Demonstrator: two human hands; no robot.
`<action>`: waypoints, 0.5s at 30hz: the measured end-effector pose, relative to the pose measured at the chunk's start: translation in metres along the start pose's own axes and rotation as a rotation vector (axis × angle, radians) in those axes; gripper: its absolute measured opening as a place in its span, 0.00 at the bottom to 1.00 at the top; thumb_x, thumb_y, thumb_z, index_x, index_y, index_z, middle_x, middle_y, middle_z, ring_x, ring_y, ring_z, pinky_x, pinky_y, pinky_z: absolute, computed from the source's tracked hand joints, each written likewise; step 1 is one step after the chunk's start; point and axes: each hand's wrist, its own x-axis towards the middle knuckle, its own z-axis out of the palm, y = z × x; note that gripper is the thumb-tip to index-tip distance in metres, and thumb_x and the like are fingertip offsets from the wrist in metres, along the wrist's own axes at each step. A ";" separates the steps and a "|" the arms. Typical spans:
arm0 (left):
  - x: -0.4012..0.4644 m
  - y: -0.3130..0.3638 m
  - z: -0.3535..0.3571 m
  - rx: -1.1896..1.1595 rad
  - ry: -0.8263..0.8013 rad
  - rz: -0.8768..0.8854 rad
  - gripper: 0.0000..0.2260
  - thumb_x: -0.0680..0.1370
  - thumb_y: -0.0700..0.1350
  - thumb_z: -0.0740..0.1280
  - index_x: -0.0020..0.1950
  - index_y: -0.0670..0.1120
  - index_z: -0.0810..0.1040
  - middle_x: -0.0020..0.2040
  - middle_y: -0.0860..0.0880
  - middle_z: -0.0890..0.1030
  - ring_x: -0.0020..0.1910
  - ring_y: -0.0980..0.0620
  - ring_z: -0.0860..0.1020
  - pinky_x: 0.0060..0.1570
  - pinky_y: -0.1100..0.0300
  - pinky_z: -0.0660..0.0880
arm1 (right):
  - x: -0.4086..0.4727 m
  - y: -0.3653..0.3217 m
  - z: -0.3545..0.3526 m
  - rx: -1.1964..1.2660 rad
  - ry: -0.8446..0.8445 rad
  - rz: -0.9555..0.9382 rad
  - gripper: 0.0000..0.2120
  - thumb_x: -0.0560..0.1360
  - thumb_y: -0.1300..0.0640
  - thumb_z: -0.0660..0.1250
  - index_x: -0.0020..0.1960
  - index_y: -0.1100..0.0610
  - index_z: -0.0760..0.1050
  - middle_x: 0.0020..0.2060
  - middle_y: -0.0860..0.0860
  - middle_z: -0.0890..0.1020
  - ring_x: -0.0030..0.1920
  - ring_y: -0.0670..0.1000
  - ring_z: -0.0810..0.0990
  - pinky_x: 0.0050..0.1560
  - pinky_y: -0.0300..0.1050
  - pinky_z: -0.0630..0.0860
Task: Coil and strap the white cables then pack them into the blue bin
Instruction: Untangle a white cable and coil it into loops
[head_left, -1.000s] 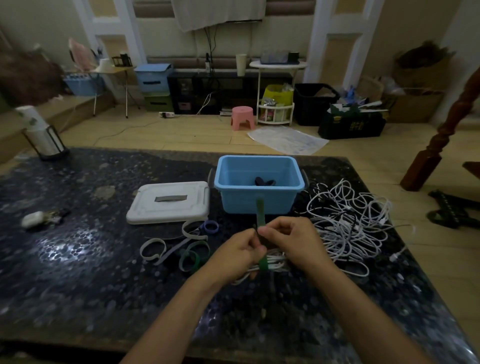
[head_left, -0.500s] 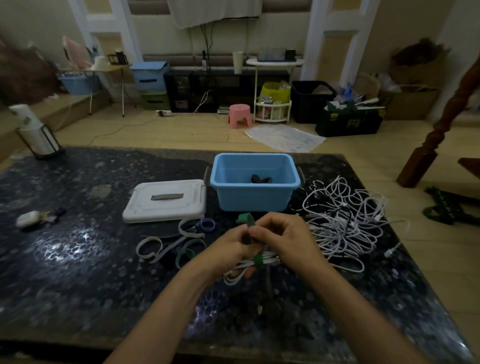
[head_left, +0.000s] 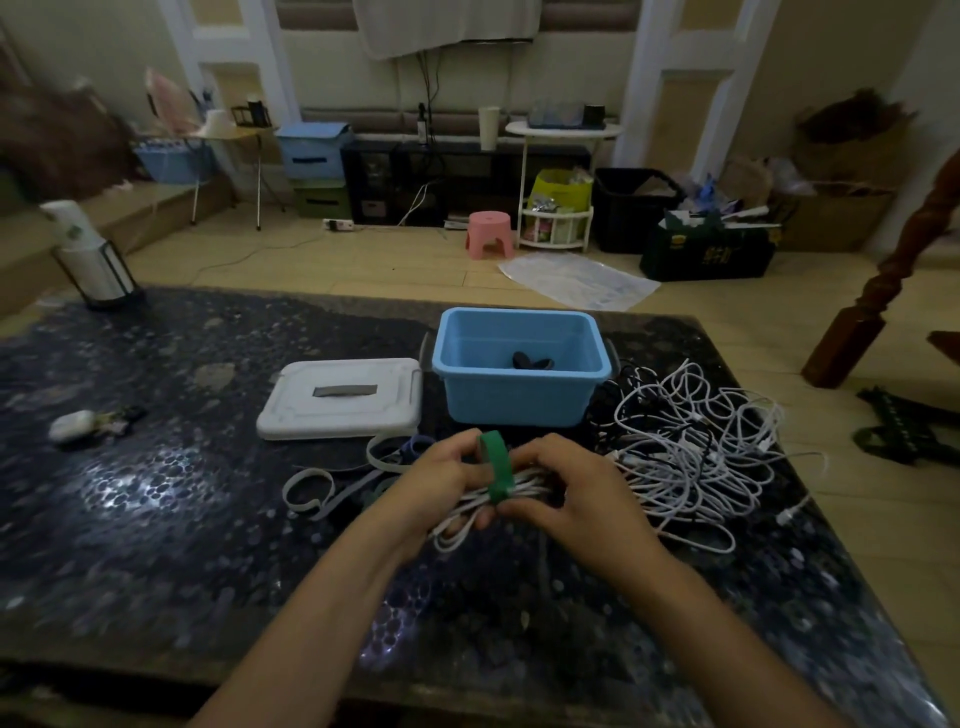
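At the centre of the frame, your left hand (head_left: 436, 480) and right hand (head_left: 574, 491) pinch a coiled bundle of white cables (head_left: 485, 506) wrapped with a green fabric strap (head_left: 496, 465). The open blue plastic bin (head_left: 519, 364) stands just above them on the dark speckled desk (head_left: 156, 519).

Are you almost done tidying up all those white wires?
Not nearly. Nothing white is in the blue bin yet, only a small dark thing. In hand: the left hand and right hand hold one coiled white cable while wrapping a green strap around it. Left: a big tangled pile of cables beside the bin, with spare straps waiting.
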 end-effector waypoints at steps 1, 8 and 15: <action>0.001 -0.001 0.000 0.016 0.000 0.000 0.08 0.80 0.32 0.62 0.57 0.36 0.75 0.42 0.36 0.79 0.24 0.48 0.73 0.22 0.60 0.69 | 0.000 0.000 0.001 -0.020 0.014 -0.010 0.17 0.67 0.53 0.80 0.51 0.43 0.77 0.45 0.38 0.79 0.47 0.38 0.79 0.47 0.29 0.72; 0.003 -0.007 -0.002 0.148 0.039 0.067 0.06 0.82 0.39 0.64 0.58 0.40 0.76 0.45 0.37 0.82 0.30 0.46 0.79 0.30 0.51 0.73 | -0.001 0.006 0.006 -0.140 0.073 -0.091 0.10 0.70 0.50 0.76 0.44 0.50 0.76 0.40 0.41 0.76 0.39 0.40 0.75 0.40 0.36 0.72; 0.003 -0.011 -0.002 0.407 0.156 0.187 0.10 0.82 0.45 0.65 0.44 0.41 0.76 0.32 0.44 0.77 0.28 0.44 0.76 0.31 0.49 0.77 | 0.000 0.012 0.011 -0.048 0.071 -0.006 0.12 0.70 0.43 0.72 0.47 0.51 0.80 0.40 0.45 0.80 0.41 0.44 0.80 0.43 0.48 0.77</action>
